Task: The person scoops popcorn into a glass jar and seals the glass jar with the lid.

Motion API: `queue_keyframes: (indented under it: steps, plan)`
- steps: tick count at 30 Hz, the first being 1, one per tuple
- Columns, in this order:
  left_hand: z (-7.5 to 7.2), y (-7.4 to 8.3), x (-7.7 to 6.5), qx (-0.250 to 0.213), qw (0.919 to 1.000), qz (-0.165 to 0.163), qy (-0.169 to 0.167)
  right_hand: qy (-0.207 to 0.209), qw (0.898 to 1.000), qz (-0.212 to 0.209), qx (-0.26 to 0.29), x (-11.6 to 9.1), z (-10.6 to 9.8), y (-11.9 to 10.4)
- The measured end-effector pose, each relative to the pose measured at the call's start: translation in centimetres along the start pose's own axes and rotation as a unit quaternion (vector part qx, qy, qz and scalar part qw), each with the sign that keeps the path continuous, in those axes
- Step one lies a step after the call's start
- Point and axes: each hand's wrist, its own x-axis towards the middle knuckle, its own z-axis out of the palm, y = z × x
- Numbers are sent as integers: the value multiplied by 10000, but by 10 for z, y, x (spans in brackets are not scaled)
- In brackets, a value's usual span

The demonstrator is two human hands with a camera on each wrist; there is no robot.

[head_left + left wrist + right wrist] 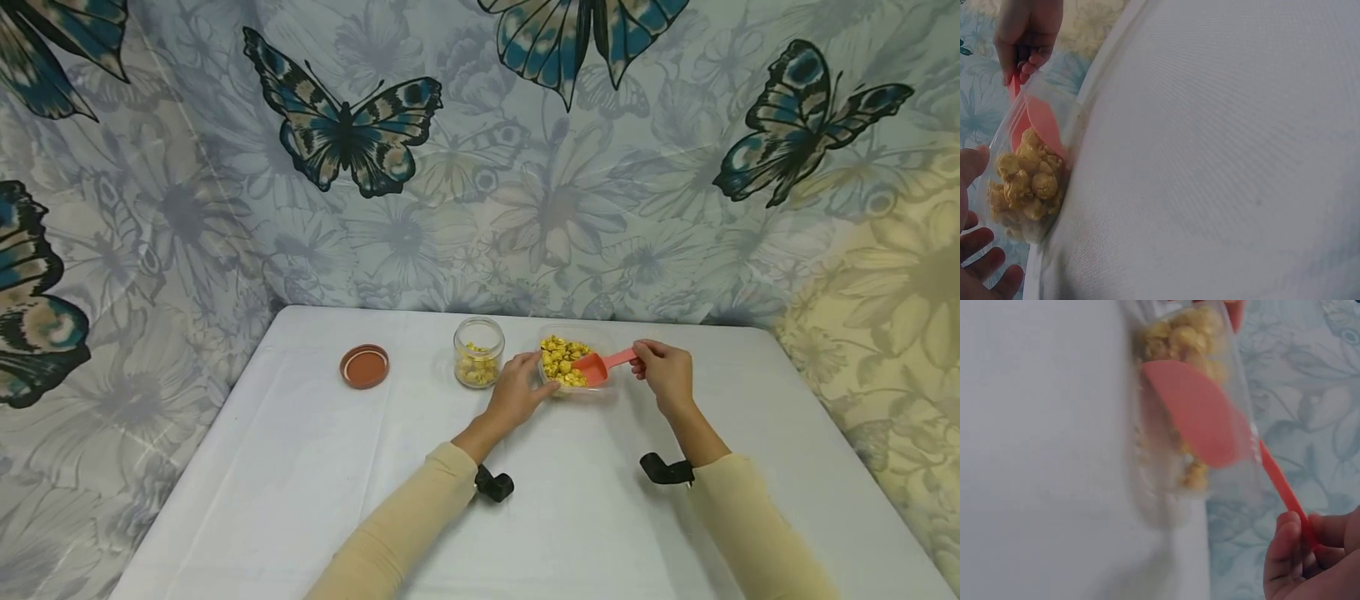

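Observation:
My right hand (663, 371) pinches the handle of a pinkish-red scoop (592, 369). The scoop's bowl is down among yellow popcorn (561, 358) inside a clear plastic container (606, 340). At the container's left end is my left hand (516, 392), holding it with the thumb at the near rim and the fingers round the left side. In the right wrist view the scoop (1200, 412) shows through the container's wall. Just left of that hand stands a round glass jar (478, 340), its mouth uncovered, with popcorn in its lower part.
A reddish-brown round lid (364, 367) lies left of the jar on the white-covered table (285, 467). Behind the table's far edge hangs a butterfly-patterned cloth (390, 242). Dark camera mounts (495, 483) sit at both wrists.

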Motion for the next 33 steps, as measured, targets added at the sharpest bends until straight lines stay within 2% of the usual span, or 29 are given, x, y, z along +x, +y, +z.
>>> queue_keyframes:
  steps: [7, 13, 16, 26, 29, 33]
  plan:
    - [-1, 2, 1, -6, 9999, -101, -76, 310, 9929, 653, 941, -2, 15, 13]
    - [-2, 2, 1, -38, 9999, -140, -81, 347, 9766, 1030, 1854, -1, 17, 13]
    - [-2, 1, 0, -70, 9999, -101, -85, 372, 9692, 1216, 2109, -1, 17, 13]
    - [-1, -1, 0, 97, 10000, -14, -15, 255, 9618, 1474, 2293, 0, 17, 13]
    - [-1, -1, 0, 141, 9999, 32, 4, 301, 9524, 1638, 2552, 0, 11, 13]
    - [0, -1, 1, 184, 9998, 31, 3, 287, 9311, 1898, 3102, -1, 2, 13]
